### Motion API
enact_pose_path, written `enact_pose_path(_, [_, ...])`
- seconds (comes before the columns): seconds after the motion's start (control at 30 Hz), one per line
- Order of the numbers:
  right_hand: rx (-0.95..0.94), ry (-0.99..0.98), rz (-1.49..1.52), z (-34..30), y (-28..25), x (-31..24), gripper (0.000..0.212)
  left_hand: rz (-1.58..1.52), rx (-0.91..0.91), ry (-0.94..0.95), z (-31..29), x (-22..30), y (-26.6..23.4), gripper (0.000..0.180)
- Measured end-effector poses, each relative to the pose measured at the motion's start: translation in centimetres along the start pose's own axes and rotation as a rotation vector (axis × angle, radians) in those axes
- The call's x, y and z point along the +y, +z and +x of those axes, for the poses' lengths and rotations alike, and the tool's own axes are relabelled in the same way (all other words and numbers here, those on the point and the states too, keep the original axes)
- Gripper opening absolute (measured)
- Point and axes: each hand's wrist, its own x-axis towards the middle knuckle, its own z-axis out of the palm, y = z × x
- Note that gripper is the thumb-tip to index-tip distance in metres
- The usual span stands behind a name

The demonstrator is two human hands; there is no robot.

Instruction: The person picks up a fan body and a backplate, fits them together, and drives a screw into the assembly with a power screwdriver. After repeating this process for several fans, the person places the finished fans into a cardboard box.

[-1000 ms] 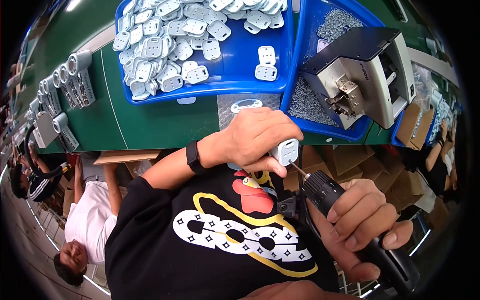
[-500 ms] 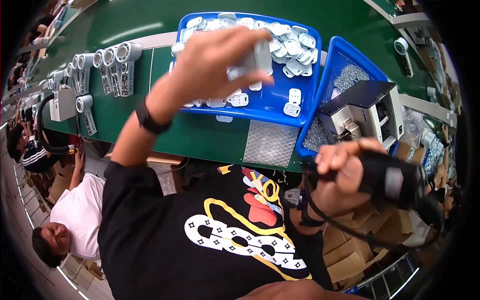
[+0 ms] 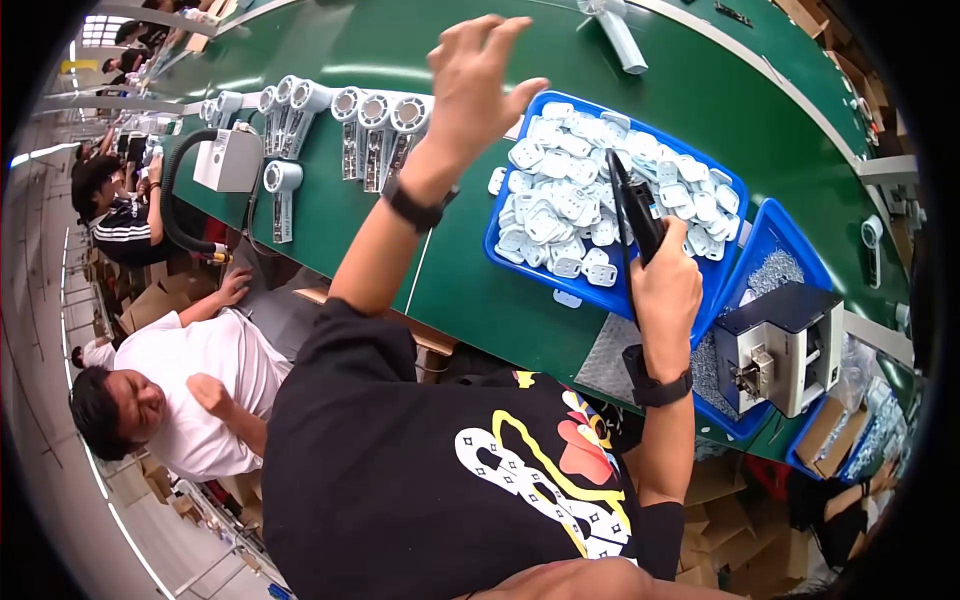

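The black electric screwdriver (image 3: pixel 636 215) is gripped in the closed right hand (image 3: pixel 668 292), fingers wrapped round its handle, the tool raised over the near edge of the blue tray (image 3: pixel 508 212). White plastic parts (image 3: pixel 580 190) are heaped inside that tray. Beyond its far-left corner, the left hand (image 3: pixel 475 85) is spread open, nothing held.

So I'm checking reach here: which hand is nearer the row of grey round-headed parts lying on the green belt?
Left. The left hand is open just beside the grey parts; the right hand grips a black screwdriver over the blue tray.
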Motion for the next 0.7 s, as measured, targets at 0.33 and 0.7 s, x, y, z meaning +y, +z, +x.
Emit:
enact_pose_path(0.33, [0.215,-0.031,0.757,-4.4,-4.0,1.2,0.058,0.301,-0.215,-0.434,-17.1,-2.4,-9.1,0.062])
enact_pose_path(0.7, [0.240,0.042,1.129,-10.4,-3.7,4.0,0.066,-0.025,-0.041,0.044,-13.0,2.8,-14.2,0.056])
